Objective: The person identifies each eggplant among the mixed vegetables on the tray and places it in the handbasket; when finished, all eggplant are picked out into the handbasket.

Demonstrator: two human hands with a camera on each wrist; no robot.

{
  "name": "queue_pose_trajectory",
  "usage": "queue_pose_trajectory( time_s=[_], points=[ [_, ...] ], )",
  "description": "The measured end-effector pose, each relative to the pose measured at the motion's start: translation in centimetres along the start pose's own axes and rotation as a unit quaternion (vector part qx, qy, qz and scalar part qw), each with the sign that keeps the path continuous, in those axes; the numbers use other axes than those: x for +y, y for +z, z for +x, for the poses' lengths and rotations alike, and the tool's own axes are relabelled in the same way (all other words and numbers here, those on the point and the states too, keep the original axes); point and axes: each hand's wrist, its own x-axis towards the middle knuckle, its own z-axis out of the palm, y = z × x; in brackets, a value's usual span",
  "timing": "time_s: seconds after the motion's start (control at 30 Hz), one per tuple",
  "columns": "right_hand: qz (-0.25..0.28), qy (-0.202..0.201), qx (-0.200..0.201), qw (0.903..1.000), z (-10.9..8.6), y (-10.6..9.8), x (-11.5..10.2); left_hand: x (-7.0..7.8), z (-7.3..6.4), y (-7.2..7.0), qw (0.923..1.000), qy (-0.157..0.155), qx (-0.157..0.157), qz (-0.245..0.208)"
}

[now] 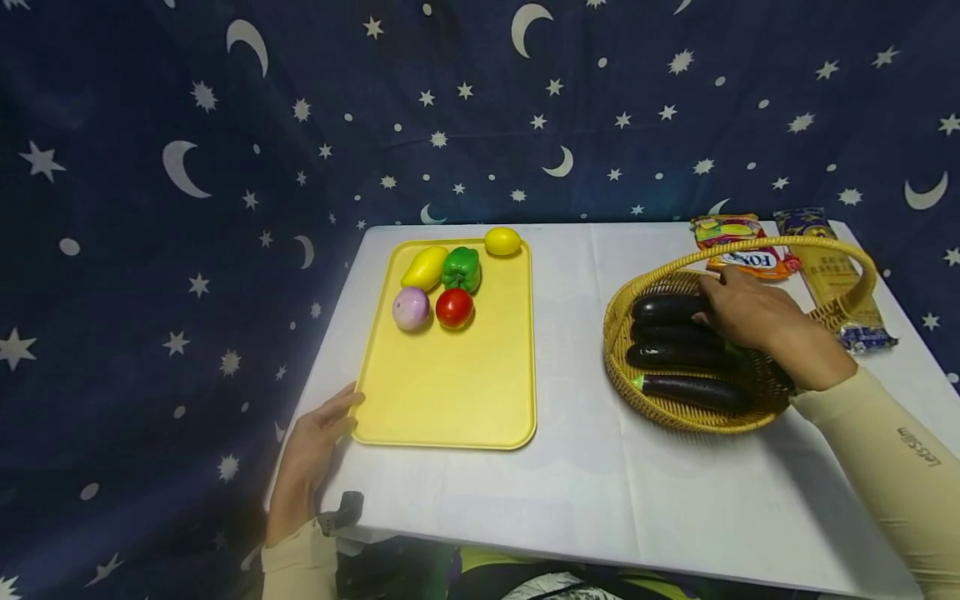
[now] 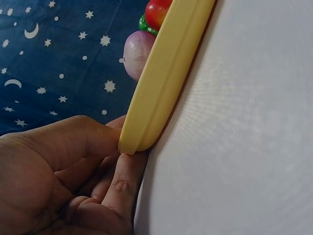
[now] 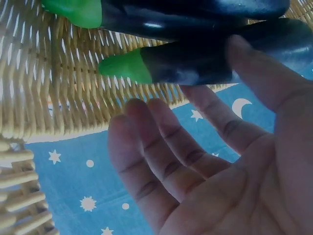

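Observation:
My left hand (image 1: pixel 311 450) holds the near left corner of a yellow tray (image 1: pixel 450 392); the left wrist view shows the thumb at the tray's rim and a finger against its underside edge. On the tray sit a purple onion (image 1: pixel 411 309), a red tomato (image 1: pixel 454 308), a green bell pepper (image 1: pixel 461 269), a yellow mango (image 1: pixel 425 268) and a lemon (image 1: pixel 502 242). Inside a wicker basket (image 1: pixel 618 367) lie several dark eggplants (image 1: pixel 697 392) with green stem ends. Reaching under its handle, my right hand (image 1: pixel 750 312) pinches the farthest eggplant (image 3: pixel 190 63) between thumb and index finger.
The basket's tall handle (image 1: pixel 795 242) arches over the right hand. Behind the basket lie a red and yellow snack packet (image 1: pixel 738 225) and a long gold and blue packet (image 1: pixel 825 275). A white cloth covers the table (image 1: pixel 570 350); a dark star-patterned curtain (image 1: pixel 480 108) hangs behind.

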Motion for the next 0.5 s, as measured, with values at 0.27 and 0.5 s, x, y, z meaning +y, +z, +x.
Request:
queue_pose_trajectory(
  time_s=[0.27, 0.5],
  points=[
    [-0.005, 0.004, -0.007, 1.0, 0.17, 0.07, -0.06, 0.23, -0.1, -0.18, 0.9999, -0.005, -0.001, 0.012],
    [0.004, 0.006, -0.031, 0.9995, 0.18, -0.12, -0.2, 0.06, -0.1, -0.29, 0.9998, 0.007, -0.005, 0.02]
  ],
)
